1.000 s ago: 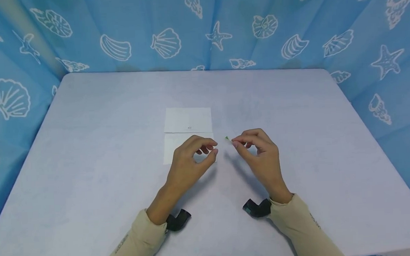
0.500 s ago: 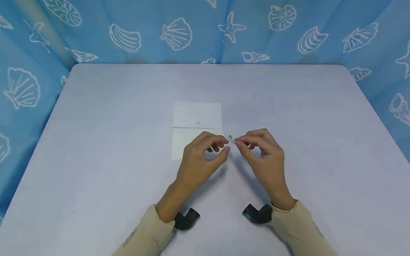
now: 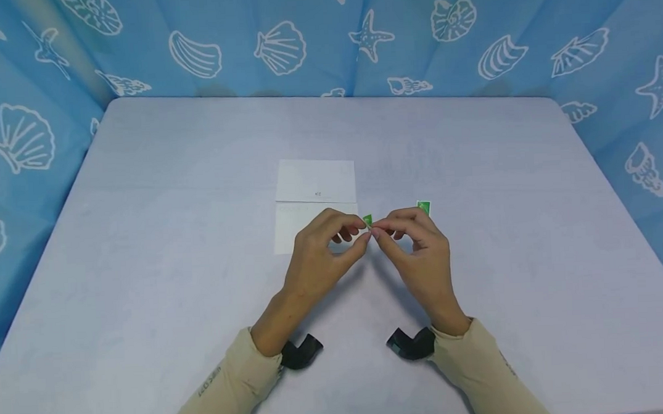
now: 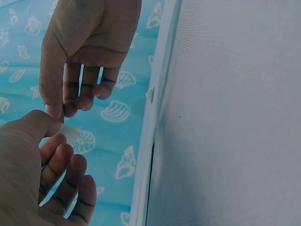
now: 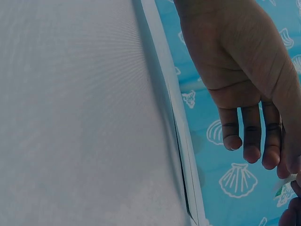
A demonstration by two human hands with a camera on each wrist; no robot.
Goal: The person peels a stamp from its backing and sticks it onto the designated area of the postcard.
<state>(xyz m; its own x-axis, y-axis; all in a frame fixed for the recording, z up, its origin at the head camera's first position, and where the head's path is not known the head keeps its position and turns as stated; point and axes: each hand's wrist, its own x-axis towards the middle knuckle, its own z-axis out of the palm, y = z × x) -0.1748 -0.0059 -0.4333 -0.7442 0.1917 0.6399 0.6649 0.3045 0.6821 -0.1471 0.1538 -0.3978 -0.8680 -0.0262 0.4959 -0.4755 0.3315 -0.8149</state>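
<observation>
Both hands meet over the middle of the table at a small green-and-white stamp [image 3: 368, 219]. My right hand [image 3: 424, 249] pinches its lower end between thumb and index finger. The thumb and index finger of my left hand [image 3: 317, 257] close on the same stamp from the other side, their tips almost touching the right ones. In the left wrist view the stamp's pale side [image 4: 71, 133] shows between the fingertips; in the right wrist view it is partly cut off. A second green stamp [image 3: 424, 207] with a white border lies behind the right hand, partly hidden.
A white paper piece [image 3: 315, 178] with a crosswise line and a tiny printed mark lies flat beyond the left hand, which covers part of it. Pale cloth covers the table [image 3: 160, 239]. A blue shell-patterned curtain [image 3: 230, 57] hangs around its far and side edges.
My left fingertips have come up to the stamp, and the hands now meet. More of its green face shows. The second stamp behind the right hand has come into sight.
</observation>
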